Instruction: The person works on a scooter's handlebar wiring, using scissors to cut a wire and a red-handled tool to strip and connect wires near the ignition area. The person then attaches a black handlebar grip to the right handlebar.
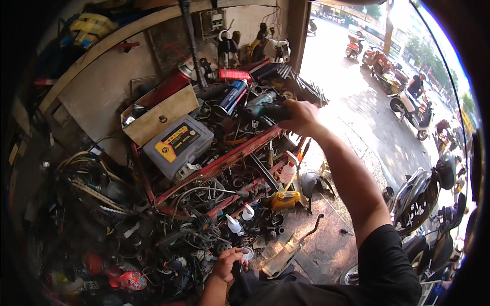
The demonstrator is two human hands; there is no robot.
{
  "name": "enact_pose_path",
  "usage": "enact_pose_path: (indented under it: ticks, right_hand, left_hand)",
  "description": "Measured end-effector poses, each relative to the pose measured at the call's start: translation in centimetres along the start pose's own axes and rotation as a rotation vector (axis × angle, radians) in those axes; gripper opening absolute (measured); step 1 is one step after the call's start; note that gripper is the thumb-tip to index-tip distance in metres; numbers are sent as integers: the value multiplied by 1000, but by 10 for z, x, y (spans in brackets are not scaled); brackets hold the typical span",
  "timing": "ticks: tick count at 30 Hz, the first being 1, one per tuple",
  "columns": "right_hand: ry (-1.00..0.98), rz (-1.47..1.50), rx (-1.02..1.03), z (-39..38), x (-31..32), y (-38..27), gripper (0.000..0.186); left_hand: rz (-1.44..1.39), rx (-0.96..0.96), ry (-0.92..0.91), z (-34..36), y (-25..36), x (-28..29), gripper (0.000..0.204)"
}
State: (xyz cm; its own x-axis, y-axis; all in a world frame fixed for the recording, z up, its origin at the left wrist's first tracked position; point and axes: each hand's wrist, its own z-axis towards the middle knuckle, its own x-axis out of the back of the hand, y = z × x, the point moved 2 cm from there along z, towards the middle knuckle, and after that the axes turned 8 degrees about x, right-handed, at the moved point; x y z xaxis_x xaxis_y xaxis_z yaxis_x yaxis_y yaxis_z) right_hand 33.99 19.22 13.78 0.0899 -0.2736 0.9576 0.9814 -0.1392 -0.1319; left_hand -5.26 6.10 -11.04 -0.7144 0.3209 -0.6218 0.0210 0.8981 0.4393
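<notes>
- Street (367, 120) lies bright beyond the doorway on my right, where a person (417, 84) is beside a white scooter (408, 103).
- Dark motorbike (416, 199) stands nearer to me on that side, beside the stained floor (329, 219).
- Red-framed table (224, 162) stretches in front of me, its top and lower level heaped with metal parts.
- Beige box (163, 116) sits tilted toward the back of the heap.
- Grey case (176, 145) with a yellow and black label rests just in front of the box, partly covering it.
- Flat tan piece (282, 257) lies on the floor near my left grip, a dark bent bar at its far end.
- Teal tool (262, 100) lies on the heap, its dark end at the fingers of my right grip (302, 117); that arm is stretched far forward, and I can't make out whether the fingers have closed on it.
- Blue can (232, 97) leans on the heap to the left of the tool, with a red can (235, 75) behind it.
- Yellow bottle (285, 200) lies low beyond the tan piece, near an upright spray bottle (288, 171).
- Two white bottles (234, 225) stand past my left grip (228, 263).
- Pale ring (247, 253) is pinched between that grip's thumb and fingers, low before me.
</notes>
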Motion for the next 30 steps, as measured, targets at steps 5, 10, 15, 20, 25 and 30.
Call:
enact_pose_path:
  ticks: [5, 10, 15, 20, 25, 30]
  right_hand:
    - [270, 446, -8, -14, -35, -14, 46]
    - [356, 260, -102, 27, -36, 82, 21]
    - [155, 122, 132, 75, -72, 106, 23]
    - [267, 171, -58, 72, -86, 102, 26]
    - [710, 1061, -226, -37, -87, 98, 18]
    - [9, 1332, -460, -193, -155, 1, 7]
  left_hand:
    - [5, -22, -62, 9, 5, -1, 26]
    - [-28, -57, -53, 11, 2, 4, 23]
    - [-70, -67, -4, 4, -8, 14, 24]
    - [-132, -103, 33, -4, -13, 22, 23]
    - [-159, -146, 25, -3, -6, 15, 23]
    - [-166, -154, -32, 7, 6, -8, 22]
